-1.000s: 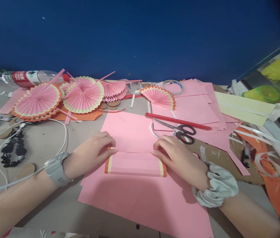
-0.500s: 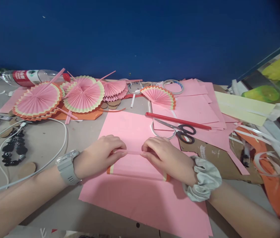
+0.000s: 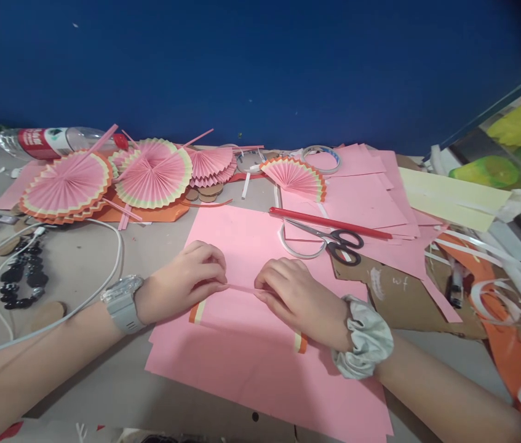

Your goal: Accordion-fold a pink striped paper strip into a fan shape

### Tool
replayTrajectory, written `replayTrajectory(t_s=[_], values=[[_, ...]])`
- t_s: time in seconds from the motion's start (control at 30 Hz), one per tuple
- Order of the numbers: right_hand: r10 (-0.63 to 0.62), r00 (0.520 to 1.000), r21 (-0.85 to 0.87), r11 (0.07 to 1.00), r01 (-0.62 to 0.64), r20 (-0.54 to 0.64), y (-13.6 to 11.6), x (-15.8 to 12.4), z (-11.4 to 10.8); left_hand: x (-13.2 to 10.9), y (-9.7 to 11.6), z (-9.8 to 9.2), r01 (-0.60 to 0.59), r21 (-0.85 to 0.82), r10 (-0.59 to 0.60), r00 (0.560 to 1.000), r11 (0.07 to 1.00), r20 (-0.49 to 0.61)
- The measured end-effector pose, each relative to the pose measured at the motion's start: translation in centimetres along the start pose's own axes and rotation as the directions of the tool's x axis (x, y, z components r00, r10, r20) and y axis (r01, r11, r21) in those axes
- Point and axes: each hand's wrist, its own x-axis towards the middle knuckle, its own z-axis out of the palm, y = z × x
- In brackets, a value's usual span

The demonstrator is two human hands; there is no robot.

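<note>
A pink paper sheet (image 3: 242, 314) with orange and cream edge strips lies folded on a larger pink sheet (image 3: 260, 375) in front of me. My left hand (image 3: 186, 280), with a grey watch on its wrist, pinches the fold's raised crease from the left. My right hand (image 3: 294, 298), with a grey scrunchie on the wrist, pinches the same crease from the right. Fingertips of both hands sit close together at the middle of the fold.
Finished pink pleated fans (image 3: 103, 181) lie at the back left beside a plastic bottle (image 3: 52, 141). Scissors (image 3: 334, 240), a red stick (image 3: 329, 223) and a tape roll (image 3: 320, 159) lie on pink sheets (image 3: 361, 197) at the right. A white cable (image 3: 80, 295) and black beads (image 3: 23, 280) are at the left.
Both hands slid inward along the fold, from its outer ends to its middle. The folded part has become flatter and wider, and its right end has shifted down.
</note>
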Motion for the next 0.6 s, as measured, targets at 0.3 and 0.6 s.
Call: replayTrajectory(t_s=[0.3, 0.6], values=[[-0.07, 0.996, -0.089, 0.994, 0.065, -0.051, 0.5, -0.6, 0.9, -0.9, -1.3, -0.6, -0.306, 0.396, 0.31, 0.949, 0.866, 0.055], [-0.088, 0.994, -0.163, 0.984, 0.078, -0.061, 2.4, -1.5, -0.3, -1.5, -1.9, -0.8, -0.262, 0.413, 0.271, 0.962, 0.873, 0.036]])
